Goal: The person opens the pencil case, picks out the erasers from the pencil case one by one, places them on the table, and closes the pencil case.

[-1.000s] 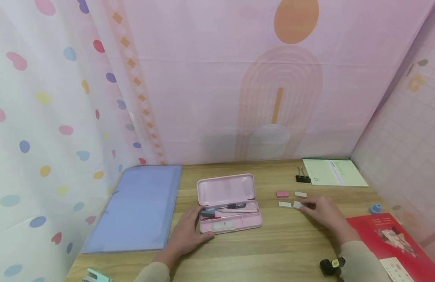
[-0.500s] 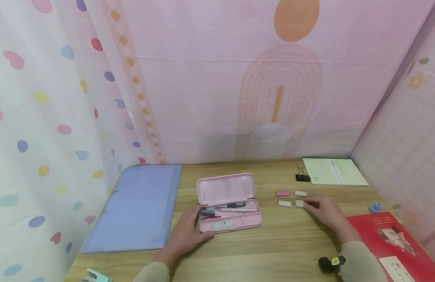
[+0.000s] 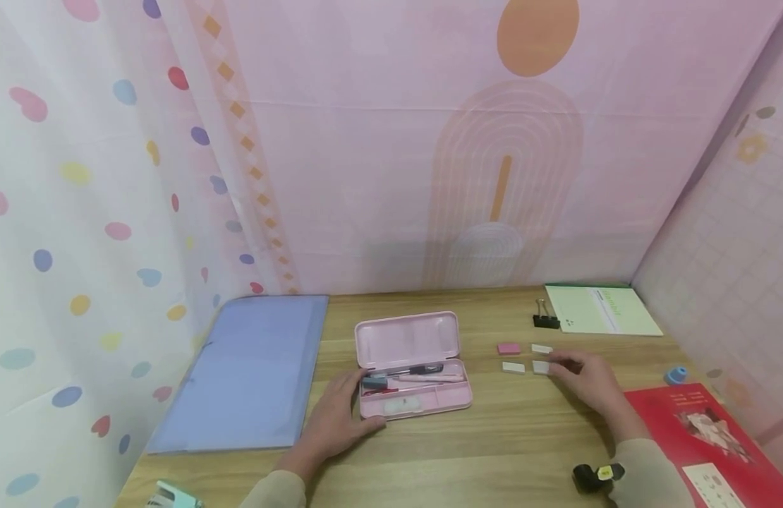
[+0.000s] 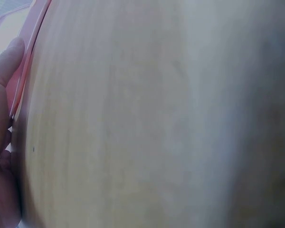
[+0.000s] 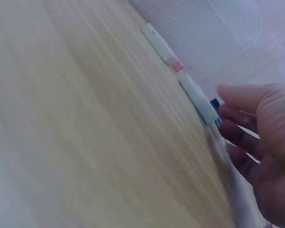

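A pink pencil case lies with its lid raised, holding pens and a whitish item. My left hand grips its left end, thumb at the front edge and fingers toward the back. In the left wrist view the thumb lies along the case's rim. To the right, small eraser-like blocks form two rows: a pink block and a white one behind, two white ones in front. My right hand, fingers loosely bent, is beside the front right white block, thumb apart from it.
A blue folder lies at left, a mint stapler-like object at front left. Behind the blocks are a black binder clip and a pale green notebook. A blue cap-like object and red booklet lie at right.
The front right white block has slid a little right, away from its neighbour, and lies straighter. My right hand has shifted slightly right and let go of it. The left hand stays put.
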